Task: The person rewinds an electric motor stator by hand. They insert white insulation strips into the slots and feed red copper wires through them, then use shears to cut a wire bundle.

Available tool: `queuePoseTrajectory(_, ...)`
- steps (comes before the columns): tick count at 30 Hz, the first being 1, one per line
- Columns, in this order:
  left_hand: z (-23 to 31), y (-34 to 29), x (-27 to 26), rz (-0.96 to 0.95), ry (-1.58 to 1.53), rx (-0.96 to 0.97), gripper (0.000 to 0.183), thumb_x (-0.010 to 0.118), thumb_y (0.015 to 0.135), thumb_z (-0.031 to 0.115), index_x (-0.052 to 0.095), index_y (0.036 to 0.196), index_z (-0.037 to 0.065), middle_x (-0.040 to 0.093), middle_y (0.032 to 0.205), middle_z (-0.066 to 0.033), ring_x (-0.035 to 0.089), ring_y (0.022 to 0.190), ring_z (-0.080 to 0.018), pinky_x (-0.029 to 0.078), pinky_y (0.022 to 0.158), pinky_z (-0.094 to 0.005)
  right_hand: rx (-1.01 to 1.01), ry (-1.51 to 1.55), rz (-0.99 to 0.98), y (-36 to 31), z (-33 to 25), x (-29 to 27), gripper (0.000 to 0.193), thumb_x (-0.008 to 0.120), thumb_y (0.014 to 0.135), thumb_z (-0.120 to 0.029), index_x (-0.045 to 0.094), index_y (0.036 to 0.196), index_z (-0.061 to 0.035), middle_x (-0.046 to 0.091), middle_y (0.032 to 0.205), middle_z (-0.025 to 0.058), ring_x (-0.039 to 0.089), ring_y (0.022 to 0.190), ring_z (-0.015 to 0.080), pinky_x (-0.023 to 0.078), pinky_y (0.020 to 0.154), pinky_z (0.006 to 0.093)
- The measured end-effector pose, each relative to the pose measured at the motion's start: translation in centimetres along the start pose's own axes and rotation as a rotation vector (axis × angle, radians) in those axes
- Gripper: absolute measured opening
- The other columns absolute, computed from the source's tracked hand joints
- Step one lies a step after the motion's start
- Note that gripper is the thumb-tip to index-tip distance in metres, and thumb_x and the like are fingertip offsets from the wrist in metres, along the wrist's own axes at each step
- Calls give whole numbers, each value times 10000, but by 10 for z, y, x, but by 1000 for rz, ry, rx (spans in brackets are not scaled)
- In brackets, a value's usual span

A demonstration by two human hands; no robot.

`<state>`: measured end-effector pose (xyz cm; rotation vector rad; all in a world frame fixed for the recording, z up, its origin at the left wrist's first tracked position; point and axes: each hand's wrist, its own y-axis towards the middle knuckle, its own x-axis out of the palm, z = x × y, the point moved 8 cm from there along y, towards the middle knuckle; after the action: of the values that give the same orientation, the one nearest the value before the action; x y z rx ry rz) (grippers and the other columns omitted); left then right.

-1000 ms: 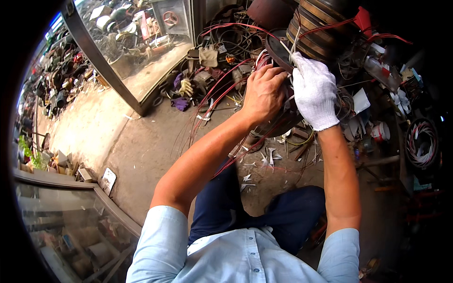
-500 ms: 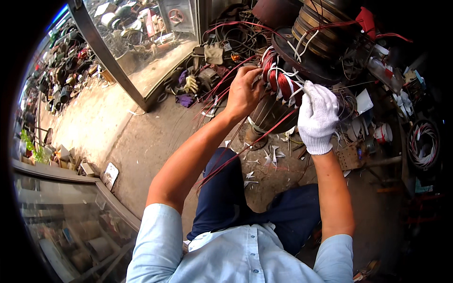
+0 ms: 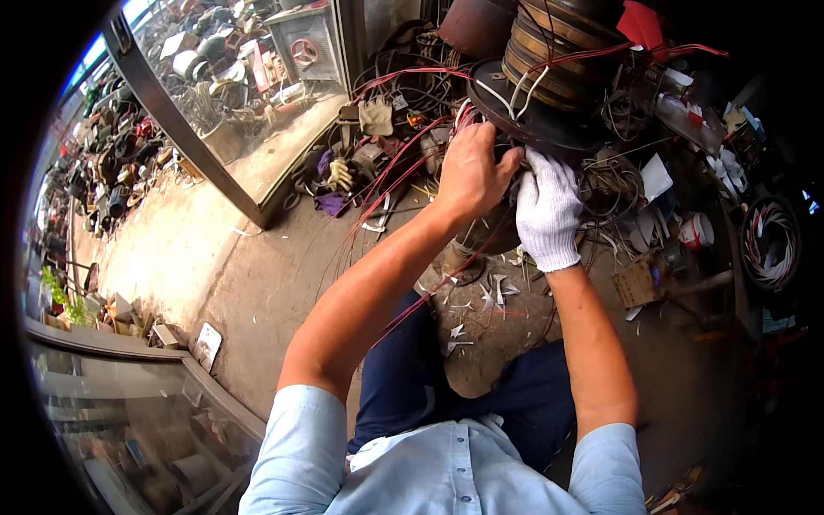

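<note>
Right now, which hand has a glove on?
The right hand: a white glove covers it, while the left hand is bare.

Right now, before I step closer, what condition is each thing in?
Left hand: bare, grip hidden
Right hand: gloved, grip hidden
Dark round plate: partly covered by white strands
Red wires: loose, trailing
Cream glove: unworn, lying among clutter
White scraps: scattered over the floor
Red and white wire at far right: coiled
</note>
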<state>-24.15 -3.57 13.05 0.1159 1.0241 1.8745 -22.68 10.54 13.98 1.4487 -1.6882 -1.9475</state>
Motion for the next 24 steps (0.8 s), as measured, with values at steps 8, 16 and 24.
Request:
queuePoseTrajectory(8, -23, 10, 26, 170, -124, -67, 88, 713, 841, 126, 751, 917, 104, 682, 821, -102, 636, 902, -309, 403, 1006, -452, 12, 119, 23, 0, -3, -2, 378, 629, 854, -13, 629, 1231, -19, 669, 1165, 208, 616, 1100, 406, 486, 981, 466)
queuePoseTrajectory(16, -20, 6, 20, 204, -107, 26, 55, 712, 857, 140, 707, 884, 93, 664, 806, -91, 630, 904, -293, 372, 1027, -436, 166, 197, 119, 24, -3, -45, 178, 667, 899, -60, 706, 1071, -36, 735, 986, 133, 705, 912, 317, 564, 836, 405)
queuePoseTrajectory(24, -17, 2, 19, 215, -65, 57, 41, 672, 827, 101, 647, 815, 71, 618, 778, -99, 608, 893, -310, 367, 1011, -465, 180, -27, -153, 101, -22, -17, 403, 673, 900, -190, 601, 1246, 3, 711, 1093, 205, 698, 966, 375, 554, 856, 443)
